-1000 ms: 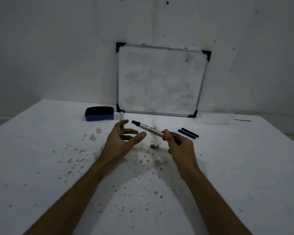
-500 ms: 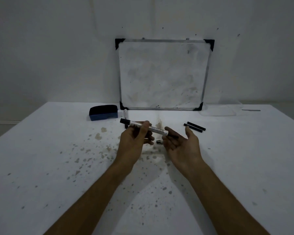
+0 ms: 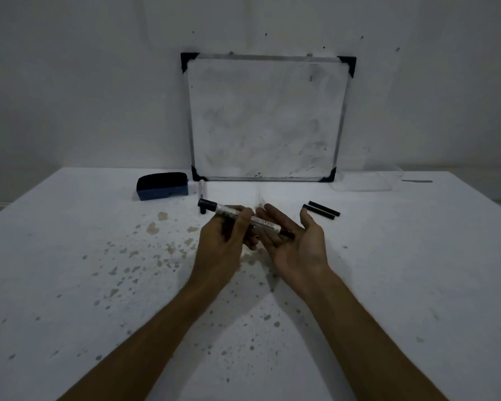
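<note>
My left hand (image 3: 224,241) grips a white marker (image 3: 229,212) with a black cap at its left end, held level above the stained white table (image 3: 99,270). The marker's dark right end lies over the palm of my right hand (image 3: 294,243), which is turned palm up with relaxed, spread fingers and holds nothing. A small whiteboard (image 3: 268,117) with black corners leans against the wall behind both hands.
A dark blue eraser (image 3: 162,186) sits at the back left, with a second white marker (image 3: 202,191) beside it. Two black sticks (image 3: 321,211) lie to the right of my hands. A clear plastic sheet (image 3: 362,185) lies at the back right.
The marker passed from my right hand into my left hand. My right hand let go and opened palm up beneath the marker's end. Both hands sit closer together now.
</note>
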`<state>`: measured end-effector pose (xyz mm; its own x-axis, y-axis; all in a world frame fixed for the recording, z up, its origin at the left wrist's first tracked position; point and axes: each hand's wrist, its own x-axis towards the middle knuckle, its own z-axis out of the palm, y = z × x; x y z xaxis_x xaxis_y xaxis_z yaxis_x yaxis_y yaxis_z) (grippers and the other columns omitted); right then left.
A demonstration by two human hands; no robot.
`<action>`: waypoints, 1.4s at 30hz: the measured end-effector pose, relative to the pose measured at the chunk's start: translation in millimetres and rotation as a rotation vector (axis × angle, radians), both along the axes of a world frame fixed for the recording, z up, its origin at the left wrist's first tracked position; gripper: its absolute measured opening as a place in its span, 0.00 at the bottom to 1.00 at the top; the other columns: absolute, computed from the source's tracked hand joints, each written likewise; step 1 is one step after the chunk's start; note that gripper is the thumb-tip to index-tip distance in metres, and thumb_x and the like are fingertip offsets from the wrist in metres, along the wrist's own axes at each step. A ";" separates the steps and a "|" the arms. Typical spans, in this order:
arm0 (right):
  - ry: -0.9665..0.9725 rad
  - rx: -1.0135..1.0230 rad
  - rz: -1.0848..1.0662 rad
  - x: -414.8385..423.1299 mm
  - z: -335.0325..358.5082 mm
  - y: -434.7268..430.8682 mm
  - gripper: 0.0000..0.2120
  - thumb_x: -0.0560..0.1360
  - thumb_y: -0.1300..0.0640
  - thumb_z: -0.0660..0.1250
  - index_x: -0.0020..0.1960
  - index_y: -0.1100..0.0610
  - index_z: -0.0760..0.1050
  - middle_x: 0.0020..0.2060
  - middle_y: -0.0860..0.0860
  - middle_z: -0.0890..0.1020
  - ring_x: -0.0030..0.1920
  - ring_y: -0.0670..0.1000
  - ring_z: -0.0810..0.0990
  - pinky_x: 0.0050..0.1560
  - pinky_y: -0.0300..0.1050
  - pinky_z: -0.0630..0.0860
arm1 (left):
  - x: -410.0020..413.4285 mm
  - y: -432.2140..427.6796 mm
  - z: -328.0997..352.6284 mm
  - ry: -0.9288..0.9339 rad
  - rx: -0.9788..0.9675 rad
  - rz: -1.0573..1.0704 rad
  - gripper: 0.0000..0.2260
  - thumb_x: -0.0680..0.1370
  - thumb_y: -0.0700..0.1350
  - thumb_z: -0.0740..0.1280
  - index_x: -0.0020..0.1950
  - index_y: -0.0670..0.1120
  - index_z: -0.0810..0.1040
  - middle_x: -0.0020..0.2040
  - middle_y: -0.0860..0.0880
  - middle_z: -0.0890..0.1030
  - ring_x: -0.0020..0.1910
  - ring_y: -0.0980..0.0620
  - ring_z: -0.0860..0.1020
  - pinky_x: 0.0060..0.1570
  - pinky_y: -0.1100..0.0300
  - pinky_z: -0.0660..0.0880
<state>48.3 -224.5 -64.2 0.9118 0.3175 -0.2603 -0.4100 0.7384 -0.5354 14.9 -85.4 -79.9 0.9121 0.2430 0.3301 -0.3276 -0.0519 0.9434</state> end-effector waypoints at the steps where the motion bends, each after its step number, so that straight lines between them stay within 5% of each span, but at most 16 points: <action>1: 0.011 -0.001 -0.005 0.5 -1.0 0.5 0.31 0.84 0.42 0.55 0.60 0.68 0.82 0.59 0.63 0.85 0.62 0.62 0.83 0.68 0.54 0.75 | -0.2 -0.9 -1.1 0.014 0.021 -0.020 0.11 0.80 0.58 0.66 0.51 0.53 0.82 0.38 0.51 0.86 0.35 0.53 0.84 0.35 0.61 0.81; 5: 0.054 -0.034 0.002 -0.5 -0.9 1.2 0.25 0.84 0.47 0.59 0.58 0.67 0.82 0.57 0.64 0.85 0.61 0.64 0.82 0.67 0.59 0.76 | -0.3 -6.4 -5.7 0.104 0.118 -0.069 0.16 0.78 0.61 0.65 0.51 0.50 0.83 0.41 0.51 0.87 0.37 0.52 0.86 0.36 0.55 0.83; 12: -0.070 -0.210 0.028 -1.1 -2.1 -3.3 0.14 0.81 0.56 0.66 0.57 0.65 0.83 0.47 0.60 0.87 0.49 0.58 0.86 0.54 0.49 0.81 | 9.4 21.6 4.9 0.109 -0.232 0.029 0.19 0.79 0.58 0.67 0.50 0.42 0.82 0.37 0.47 0.84 0.35 0.50 0.84 0.37 0.60 0.82; 16: -0.181 -0.354 0.140 -0.3 -1.8 -5.3 0.14 0.80 0.58 0.67 0.59 0.66 0.82 0.39 0.55 0.80 0.35 0.49 0.75 0.38 0.42 0.73 | 15.2 30.4 2.9 0.132 -0.372 0.020 0.17 0.81 0.55 0.67 0.51 0.41 0.82 0.37 0.47 0.83 0.36 0.51 0.83 0.39 0.59 0.82; 20: -0.258 -0.388 0.220 0.6 -2.5 -7.8 0.10 0.80 0.59 0.68 0.56 0.63 0.84 0.38 0.53 0.78 0.31 0.47 0.68 0.30 0.39 0.65 | 20.2 38.8 1.2 0.133 -0.390 0.049 0.17 0.83 0.55 0.65 0.51 0.41 0.81 0.36 0.48 0.83 0.34 0.52 0.82 0.37 0.60 0.82; 25: -0.220 -0.394 0.157 7.1 -4.5 -14.0 0.11 0.80 0.61 0.67 0.58 0.66 0.82 0.36 0.53 0.78 0.30 0.47 0.66 0.28 0.39 0.64 | 23.6 48.2 -0.5 0.208 0.009 0.143 0.22 0.83 0.63 0.59 0.41 0.47 0.76 0.28 0.54 0.71 0.24 0.59 0.68 0.26 0.64 0.67; 28: -0.227 -0.500 0.176 12.2 -6.6 -22.2 0.09 0.79 0.64 0.68 0.55 0.65 0.84 0.37 0.54 0.80 0.30 0.47 0.66 0.31 0.42 0.62 | 21.2 49.5 -6.1 0.269 0.374 0.238 0.25 0.81 0.67 0.53 0.38 0.50 0.72 0.30 0.52 0.73 0.22 0.62 0.70 0.26 0.66 0.68; 32: -0.399 -0.849 0.144 13.1 -14.5 -30.4 0.09 0.80 0.60 0.70 0.57 0.56 0.86 0.40 0.49 0.84 0.35 0.47 0.73 0.38 0.40 0.68 | 13.1 49.5 -11.1 0.261 0.761 0.257 0.24 0.84 0.63 0.48 0.37 0.51 0.70 0.31 0.51 0.75 0.28 0.54 0.74 0.29 0.59 0.69; 34: -0.593 -1.147 0.087 13.0 -16.2 -30.9 0.10 0.81 0.52 0.68 0.60 0.49 0.84 0.39 0.39 0.84 0.39 0.39 0.80 0.41 0.30 0.71 | 12.9 49.3 -11.4 0.224 0.983 0.283 0.22 0.85 0.59 0.49 0.43 0.49 0.74 0.36 0.50 0.76 0.33 0.51 0.76 0.33 0.54 0.74; 37: -0.876 -1.532 0.027 11.7 -18.3 -28.5 0.12 0.83 0.46 0.62 0.62 0.46 0.80 0.48 0.37 0.82 0.45 0.32 0.77 0.41 0.25 0.69 | 15.3 46.5 -14.7 0.179 1.139 0.274 0.19 0.86 0.56 0.54 0.55 0.45 0.79 0.44 0.48 0.76 0.40 0.50 0.76 0.41 0.51 0.78; 42: -0.917 -1.629 0.034 7.5 -19.7 -25.8 0.16 0.86 0.51 0.56 0.69 0.52 0.75 0.59 0.51 0.80 0.54 0.44 0.76 0.51 0.34 0.68 | 18.2 46.3 -24.4 0.172 1.226 0.241 0.21 0.85 0.56 0.58 0.72 0.46 0.76 0.53 0.44 0.76 0.49 0.48 0.75 0.45 0.54 0.76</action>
<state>55.8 -250.2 -84.0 0.9250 0.3121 0.2169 0.3754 -0.6613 -0.6494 33.1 -39.1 -104.3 0.9408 0.0274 0.3378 -0.0662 -0.9627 0.2625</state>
